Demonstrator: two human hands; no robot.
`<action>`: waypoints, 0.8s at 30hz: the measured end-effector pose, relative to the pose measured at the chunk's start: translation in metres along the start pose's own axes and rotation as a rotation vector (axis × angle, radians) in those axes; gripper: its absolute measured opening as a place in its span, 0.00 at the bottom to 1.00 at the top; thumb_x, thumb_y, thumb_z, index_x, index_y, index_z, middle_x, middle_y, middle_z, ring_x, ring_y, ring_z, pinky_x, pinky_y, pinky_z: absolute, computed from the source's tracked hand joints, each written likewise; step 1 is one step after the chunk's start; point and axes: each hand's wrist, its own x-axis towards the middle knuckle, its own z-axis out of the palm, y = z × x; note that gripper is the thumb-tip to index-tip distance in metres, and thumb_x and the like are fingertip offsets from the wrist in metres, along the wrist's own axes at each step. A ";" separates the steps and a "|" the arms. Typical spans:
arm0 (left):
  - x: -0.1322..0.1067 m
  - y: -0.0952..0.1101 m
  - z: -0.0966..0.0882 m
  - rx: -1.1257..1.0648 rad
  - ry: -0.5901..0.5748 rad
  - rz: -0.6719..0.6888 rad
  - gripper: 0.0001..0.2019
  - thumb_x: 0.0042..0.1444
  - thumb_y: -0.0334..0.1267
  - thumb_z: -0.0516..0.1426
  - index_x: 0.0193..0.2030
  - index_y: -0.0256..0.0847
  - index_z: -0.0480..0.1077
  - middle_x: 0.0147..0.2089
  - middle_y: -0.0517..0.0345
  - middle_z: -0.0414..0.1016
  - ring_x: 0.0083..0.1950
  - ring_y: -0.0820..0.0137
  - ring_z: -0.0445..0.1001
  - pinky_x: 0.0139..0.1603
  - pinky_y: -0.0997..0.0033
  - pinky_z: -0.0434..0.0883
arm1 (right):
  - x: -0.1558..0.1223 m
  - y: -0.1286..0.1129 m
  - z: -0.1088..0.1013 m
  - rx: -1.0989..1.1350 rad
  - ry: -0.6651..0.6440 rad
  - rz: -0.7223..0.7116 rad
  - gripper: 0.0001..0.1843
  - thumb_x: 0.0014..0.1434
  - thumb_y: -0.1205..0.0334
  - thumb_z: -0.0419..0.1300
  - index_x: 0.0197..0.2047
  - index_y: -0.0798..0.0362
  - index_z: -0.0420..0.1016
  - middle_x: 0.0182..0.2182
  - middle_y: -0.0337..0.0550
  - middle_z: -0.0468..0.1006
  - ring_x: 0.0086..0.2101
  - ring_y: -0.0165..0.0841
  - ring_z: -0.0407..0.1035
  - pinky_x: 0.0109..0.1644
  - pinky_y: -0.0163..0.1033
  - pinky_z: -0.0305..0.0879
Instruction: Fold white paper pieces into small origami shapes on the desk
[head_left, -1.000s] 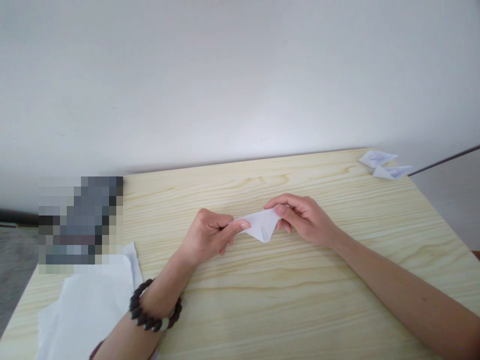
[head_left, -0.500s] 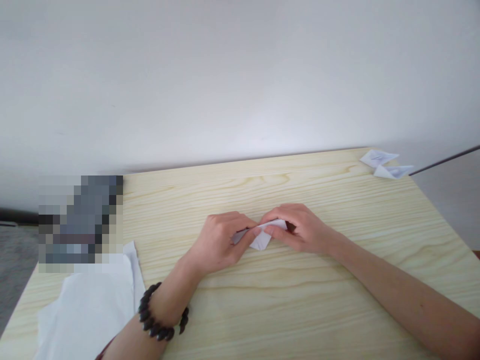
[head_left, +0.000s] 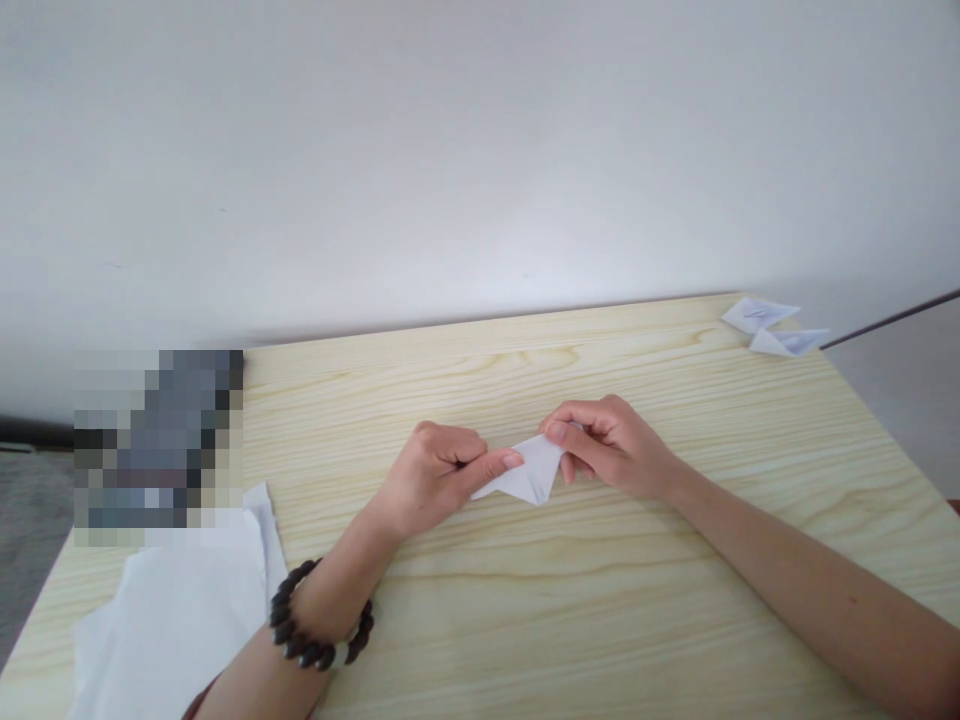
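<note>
Between my hands is a small piece of folded white paper [head_left: 534,470], with a pointed flap hanging down at its middle. My left hand [head_left: 442,470] pinches its left end, the thumb lying on top and the fingers curled behind. At the upper right end, my right hand [head_left: 604,445] grips the paper between thumb and forefinger, its other fingers bent below. The paper is held just over or against the table; which of the two I cannot tell. Parts of both its ends are covered by my fingers.
Two folded white paper boats [head_left: 787,342] lie at the table's far right corner. White paper sheets [head_left: 187,600] are at the left, beside my left forearm. Behind them a dark, pixelated object [head_left: 176,430] sits at the left edge. A wall [head_left: 480,150] borders the wooden table [head_left: 600,600].
My hands have moved slightly apart, and more of the folded paper shows between them. The right hand has shifted up a little, and the left fingers have curled in.
</note>
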 end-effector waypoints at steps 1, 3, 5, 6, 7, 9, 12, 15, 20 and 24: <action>0.000 0.001 -0.001 -0.025 -0.005 -0.019 0.28 0.59 0.43 0.56 0.13 0.38 0.48 0.15 0.68 0.46 0.18 0.81 0.47 0.18 0.76 0.46 | 0.000 0.001 -0.001 0.045 -0.006 0.015 0.19 0.64 0.50 0.53 0.31 0.56 0.74 0.16 0.37 0.74 0.15 0.23 0.61 0.17 0.27 0.54; -0.001 0.003 -0.003 -0.058 -0.012 -0.072 0.27 0.60 0.44 0.55 0.13 0.38 0.51 0.13 0.67 0.49 0.17 0.81 0.49 0.18 0.76 0.47 | 0.002 0.002 -0.002 0.136 -0.014 0.030 0.19 0.64 0.49 0.54 0.34 0.57 0.75 0.18 0.39 0.76 0.18 0.25 0.67 0.20 0.28 0.61; -0.001 0.004 -0.004 -0.054 0.009 -0.113 0.26 0.60 0.45 0.54 0.13 0.37 0.54 0.13 0.66 0.54 0.17 0.81 0.52 0.17 0.78 0.48 | 0.003 0.004 -0.003 0.208 -0.011 0.034 0.19 0.63 0.49 0.54 0.37 0.57 0.75 0.21 0.40 0.78 0.20 0.26 0.70 0.22 0.29 0.66; -0.002 0.004 -0.004 -0.037 0.025 -0.123 0.26 0.60 0.44 0.54 0.13 0.37 0.57 0.14 0.65 0.57 0.17 0.81 0.54 0.18 0.78 0.50 | 0.004 0.004 -0.003 0.229 -0.005 0.035 0.19 0.63 0.50 0.55 0.39 0.58 0.75 0.21 0.41 0.78 0.20 0.27 0.70 0.22 0.29 0.67; -0.002 0.004 -0.003 -0.017 0.039 -0.128 0.24 0.60 0.44 0.55 0.15 0.36 0.61 0.15 0.64 0.61 0.18 0.80 0.57 0.19 0.79 0.52 | 0.004 0.004 -0.002 0.239 0.003 0.035 0.18 0.63 0.50 0.55 0.39 0.58 0.75 0.21 0.40 0.78 0.19 0.27 0.70 0.22 0.29 0.67; -0.001 0.004 -0.002 0.003 0.038 -0.144 0.16 0.59 0.43 0.56 0.23 0.36 0.72 0.22 0.61 0.71 0.23 0.78 0.63 0.22 0.79 0.57 | 0.004 0.004 -0.001 0.233 0.022 0.032 0.17 0.63 0.51 0.55 0.40 0.57 0.75 0.20 0.39 0.77 0.19 0.26 0.70 0.22 0.29 0.67; -0.001 0.002 0.000 -0.045 -0.002 -0.211 0.11 0.58 0.42 0.58 0.41 0.38 0.76 0.33 0.58 0.79 0.28 0.76 0.69 0.27 0.79 0.63 | 0.003 0.005 0.001 0.181 0.025 0.022 0.14 0.63 0.53 0.57 0.44 0.54 0.73 0.20 0.37 0.78 0.20 0.25 0.70 0.24 0.28 0.68; -0.001 0.000 0.001 -0.094 0.002 -0.271 0.12 0.57 0.43 0.59 0.43 0.39 0.76 0.34 0.57 0.79 0.29 0.74 0.71 0.29 0.78 0.66 | 0.002 0.006 0.002 0.138 0.020 0.016 0.13 0.63 0.54 0.56 0.45 0.53 0.72 0.21 0.36 0.78 0.20 0.25 0.70 0.24 0.28 0.68; 0.000 0.001 0.000 -0.187 -0.009 -0.310 0.15 0.59 0.44 0.56 0.47 0.38 0.75 0.27 0.60 0.75 0.22 0.77 0.68 0.23 0.80 0.65 | 0.003 0.004 0.003 0.202 0.046 0.008 0.14 0.65 0.53 0.53 0.44 0.55 0.71 0.20 0.37 0.77 0.19 0.25 0.70 0.22 0.28 0.67; -0.001 0.002 -0.001 -0.166 -0.009 -0.224 0.15 0.62 0.41 0.53 0.49 0.39 0.75 0.21 0.64 0.70 0.18 0.80 0.59 0.18 0.81 0.58 | 0.003 0.003 0.002 0.259 0.067 -0.009 0.16 0.66 0.52 0.51 0.44 0.55 0.71 0.18 0.35 0.75 0.18 0.25 0.68 0.22 0.28 0.66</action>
